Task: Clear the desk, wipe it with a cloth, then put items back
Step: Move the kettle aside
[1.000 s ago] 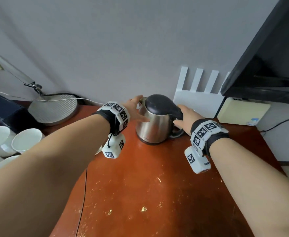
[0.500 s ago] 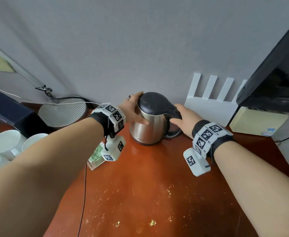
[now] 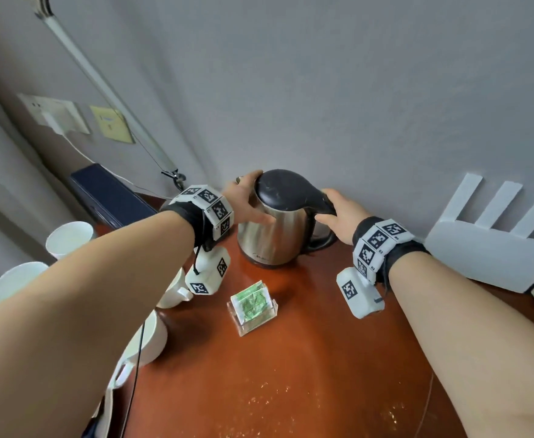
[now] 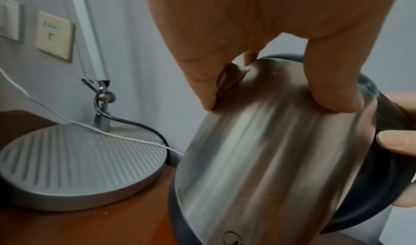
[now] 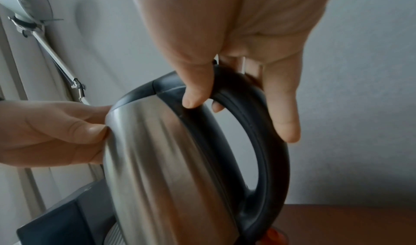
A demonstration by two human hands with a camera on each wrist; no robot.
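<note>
A steel kettle [image 3: 275, 235] with a black lid and handle stands at the back of the red-brown desk [image 3: 291, 374], close to the wall. My left hand [image 3: 250, 200] grips its left side at the spout, thumb across the steel body [image 4: 270, 159] and fingers behind. My right hand [image 3: 335, 210] holds the top of the black handle [image 5: 265, 142], thumb on top and fingers curled behind it. The left wrist view shows my left hand [image 4: 270, 92] on the spout. The right wrist view shows my right hand [image 5: 236, 106] on the kettle [image 5: 157, 159].
A clear holder of green tea bags [image 3: 253, 306] lies just in front of the kettle. Several white cups [image 3: 70, 238] crowd the left edge. A grey lamp base [image 4: 78, 159] and cables sit left of the kettle, a dark box [image 3: 111, 197] behind, a white router [image 3: 493, 248] at right.
Both hands have carried the kettle leftward, away from the router and toward the lamp base. My right hand has closed round the handle's top. The tea bag holder has come into view.
</note>
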